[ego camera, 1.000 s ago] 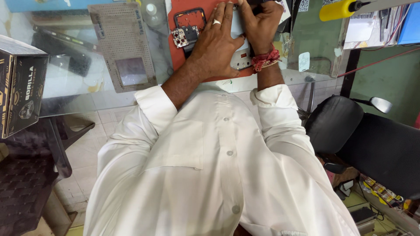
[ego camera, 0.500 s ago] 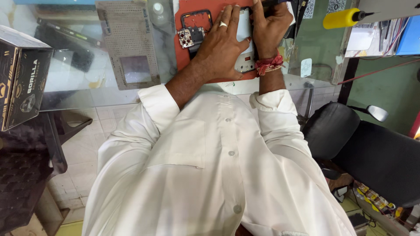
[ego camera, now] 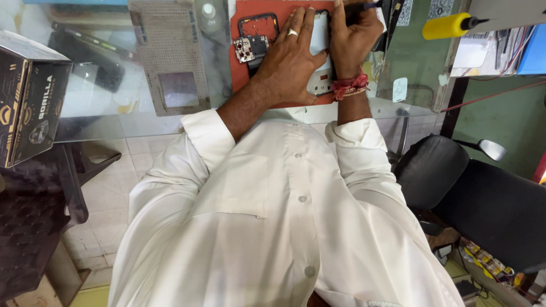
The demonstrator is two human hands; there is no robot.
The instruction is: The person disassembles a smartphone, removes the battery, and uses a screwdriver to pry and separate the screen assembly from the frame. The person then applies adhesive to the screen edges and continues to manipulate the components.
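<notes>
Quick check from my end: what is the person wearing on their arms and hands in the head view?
Both arms are in a white button-front shirt with the sleeves rolled up below the elbows. The left hand has a silver ring on one finger. The right hand has red thread bands wrapped around its wrist. No gloves, no watch visible.

Glass table [ego camera: 114,113], red mat [ego camera: 242,74], perforated grey plate [ego camera: 170,62], yellow bottle [ego camera: 446,25]
</notes>
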